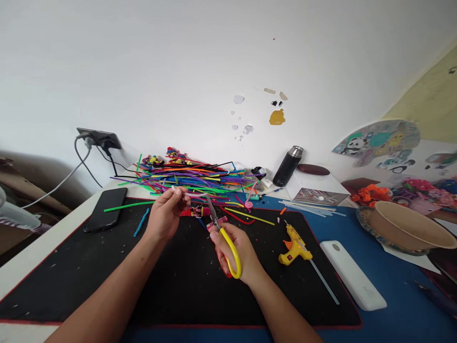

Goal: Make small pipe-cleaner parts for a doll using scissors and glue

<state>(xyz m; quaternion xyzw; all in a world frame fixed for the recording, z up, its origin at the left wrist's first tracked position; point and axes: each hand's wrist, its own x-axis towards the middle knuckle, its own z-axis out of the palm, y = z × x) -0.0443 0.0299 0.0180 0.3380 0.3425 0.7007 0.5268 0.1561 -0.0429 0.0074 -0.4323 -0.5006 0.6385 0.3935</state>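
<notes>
My left hand [167, 213] is closed in a pinch on a pale pink pipe cleaner [194, 194], held a little above the black mat [89, 271]. My right hand [233, 247] grips yellow-handled scissors [224, 238], blades pointing up toward the pipe cleaner's free end. Between the hands, on the mat, lies a small red and pink pipe-cleaner piece [194, 212]. Behind both hands a heap of coloured pipe cleaners [193, 178] lies against the wall.
A yellow glue gun [294, 245] and a white power bank [352, 274] lie to the right. A black phone [106, 208] lies at left, a dark flask [287, 166] and white box [316, 183] at the back, a brown bowl [407, 228] far right.
</notes>
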